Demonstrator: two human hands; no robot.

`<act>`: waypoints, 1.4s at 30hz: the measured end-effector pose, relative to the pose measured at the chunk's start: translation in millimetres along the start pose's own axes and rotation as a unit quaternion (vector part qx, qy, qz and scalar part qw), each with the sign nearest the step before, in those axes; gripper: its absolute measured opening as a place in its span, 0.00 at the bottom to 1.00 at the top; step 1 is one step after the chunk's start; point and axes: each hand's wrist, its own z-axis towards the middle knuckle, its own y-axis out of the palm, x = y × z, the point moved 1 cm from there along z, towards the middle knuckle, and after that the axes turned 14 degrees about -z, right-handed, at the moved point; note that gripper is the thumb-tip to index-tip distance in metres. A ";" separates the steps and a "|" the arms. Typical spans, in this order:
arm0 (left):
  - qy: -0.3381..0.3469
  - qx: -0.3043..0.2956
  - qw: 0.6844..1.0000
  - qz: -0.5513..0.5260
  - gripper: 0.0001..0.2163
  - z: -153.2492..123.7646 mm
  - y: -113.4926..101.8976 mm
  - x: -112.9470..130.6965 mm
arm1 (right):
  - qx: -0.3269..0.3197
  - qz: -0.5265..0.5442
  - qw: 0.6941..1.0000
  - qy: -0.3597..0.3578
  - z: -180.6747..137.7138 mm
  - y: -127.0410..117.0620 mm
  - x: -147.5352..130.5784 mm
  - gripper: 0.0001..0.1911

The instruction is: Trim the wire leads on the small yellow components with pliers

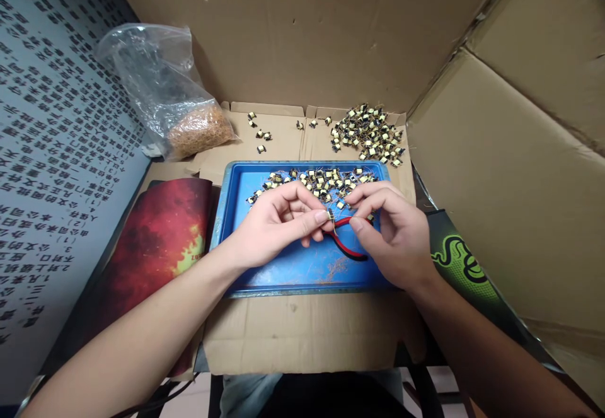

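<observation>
My left hand [288, 219] is closed over the tray, pinching a small coil transformer [330, 214] between thumb and fingers. Thin copper wires stick out of the part. Just to the right, my right hand [390, 229] is curled with thumb and fingertips close together; whatever is between them is too fine to make out. Below both hands, pliers with red and black handles [347, 251] lie in the blue tray [274, 279], partly covered by the fingers. Behind the hands, many similar yellow-and-black coil transformers [317, 181] with loose wires are heaped in the tray.
Another pile of coil transformers [371, 131] lies on the cardboard behind the tray, with several strays to its left. A clear plastic bag [198, 129] of copper-coloured wire stands back left. A red mat [155, 235] lies left. Cardboard walls [307, 40] enclose the back and right.
</observation>
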 end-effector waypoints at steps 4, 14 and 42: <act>-0.012 -0.002 1.000 0.000 0.10 -0.3 -1.9 -0.2 | -0.004 0.005 1.000 -0.024 0.4 2.0 7.6 0.20; -0.031 -0.043 0.998 -0.026 0.09 -3.2 -2.5 0.3 | 0.059 -0.058 0.975 -0.205 6.6 1.7 1.6 0.16; 0.022 -0.006 0.999 0.039 0.08 -4.3 -0.2 -4.3 | -0.262 0.423 0.810 0.310 4.7 4.0 3.2 0.16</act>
